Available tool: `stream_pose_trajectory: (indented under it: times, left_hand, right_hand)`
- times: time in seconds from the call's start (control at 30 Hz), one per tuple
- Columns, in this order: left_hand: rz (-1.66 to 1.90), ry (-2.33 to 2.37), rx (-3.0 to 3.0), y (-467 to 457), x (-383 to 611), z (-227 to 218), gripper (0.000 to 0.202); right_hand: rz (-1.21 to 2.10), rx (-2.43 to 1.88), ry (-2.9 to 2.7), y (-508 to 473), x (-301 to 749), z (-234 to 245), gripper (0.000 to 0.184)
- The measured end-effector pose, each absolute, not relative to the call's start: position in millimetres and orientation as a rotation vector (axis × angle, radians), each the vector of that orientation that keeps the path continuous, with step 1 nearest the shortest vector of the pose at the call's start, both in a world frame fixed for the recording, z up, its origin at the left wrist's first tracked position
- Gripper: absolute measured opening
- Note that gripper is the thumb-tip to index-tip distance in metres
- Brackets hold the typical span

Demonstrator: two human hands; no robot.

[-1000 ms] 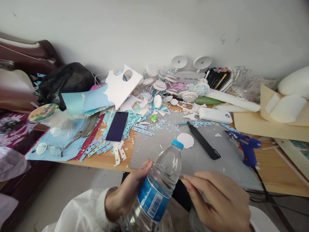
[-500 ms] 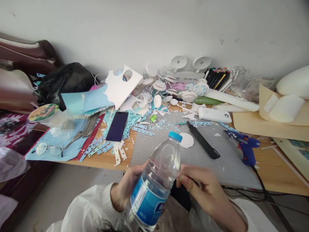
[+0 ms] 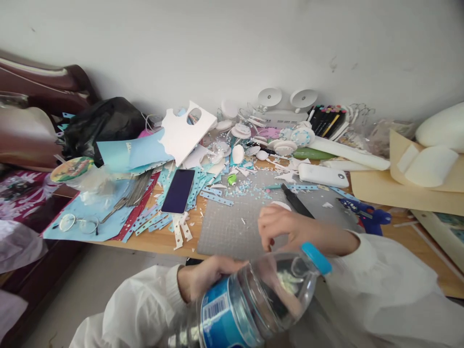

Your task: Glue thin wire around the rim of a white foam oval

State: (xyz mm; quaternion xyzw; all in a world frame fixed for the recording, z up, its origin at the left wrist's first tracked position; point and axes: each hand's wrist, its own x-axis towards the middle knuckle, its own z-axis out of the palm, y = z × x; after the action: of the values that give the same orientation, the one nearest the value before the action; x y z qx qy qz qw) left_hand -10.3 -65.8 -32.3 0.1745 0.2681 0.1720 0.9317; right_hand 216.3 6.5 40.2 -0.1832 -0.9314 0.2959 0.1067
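Note:
My left hand (image 3: 208, 276) is wrapped round a clear plastic bottle (image 3: 253, 285) with a blue label and a blue cap, tilted so the cap points up and right. Beyond the bottle, my right hand (image 3: 281, 224) hovers low over the grey cutting mat (image 3: 232, 227), its fingers curled down and drawn together. What they pinch, if anything, is hidden. A white round disc (image 3: 282, 205) shows partly behind this hand, and a black utility knife (image 3: 295, 200) lies partly covered by it. A small white scrap (image 3: 243, 221) rests on the mat to the left.
A phone (image 3: 178, 191) and cut blue strips (image 3: 152, 212) lie left, with glasses (image 3: 79, 224) farther out. White foam pieces (image 3: 237, 153) and blue beads are heaped at the back. A blue glue gun (image 3: 371, 217) lies right, near a white case (image 3: 322, 175).
My right hand has left the bottle's side and reached forward over the mat. The bottle has tipped rightward in my left hand. A small white scrap now shows on the mat.

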Motion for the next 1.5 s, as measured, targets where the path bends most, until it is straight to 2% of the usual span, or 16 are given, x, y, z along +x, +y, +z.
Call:
stream_pose_trajectory:
  times: [0.1, 0.23, 0.37, 0.47, 0.63, 0.87, 0.93, 1.03, 1.1, 1.2, 1.33, 1.5]
  left_hand:
    - [0.256, 0.540, 0.232, -65, -7, -29, 0.021]
    - [0.259, 0.533, 0.169, -64, -5, -17, 0.025]
    - [0.302, 0.653, 0.149, -64, -4, -13, 0.031]
    - [0.381, 0.762, 0.137, -61, -5, -19, 0.030]
    - [0.527, 0.785, 0.173, -51, -9, -23, 0.028]
    - [0.753, 0.734, 0.600, -49, -13, -3, 0.027]
    - [0.741, 0.699, 0.660, -52, -14, 0, 0.028]
    - [0.671, 0.645, 0.633, -55, -16, 0, 0.030]
    - [0.615, 0.596, 0.583, -57, -16, 0, 0.029]
    - [0.560, 0.528, 0.482, -58, -14, -2, 0.027]
    - [0.522, 0.492, 0.382, -58, -12, -7, 0.023]
    - [0.532, 0.442, 0.361, -55, -12, -11, 0.032]
  right_hand:
    - [0.686, -0.590, -2.897, 18, 208, 56, 0.016]
    - [0.310, -0.596, -3.024, 24, 198, 73, 0.025]
    - [-0.291, -0.655, -2.999, 17, 194, 83, 0.024]
    - [-0.445, -0.728, -2.862, 1, 194, 84, 0.024]
    - [-0.069, -0.918, -2.619, -27, 200, 66, 0.022]
    - [0.884, -1.095, -1.755, -51, 206, 14, 0.006]
    - [1.137, -1.029, -1.518, -58, 207, 2, 0.016]
    - [1.419, -0.890, -1.308, -67, 209, -8, 0.047]
    - [1.570, -0.824, -1.277, -70, 210, -10, 0.059]
    - [1.653, -0.739, -1.285, -70, 212, -10, 0.061]
    - [1.579, -0.710, -1.297, -66, 211, -16, 0.056]
    - [1.568, -0.671, -1.311, -63, 206, -18, 0.056]
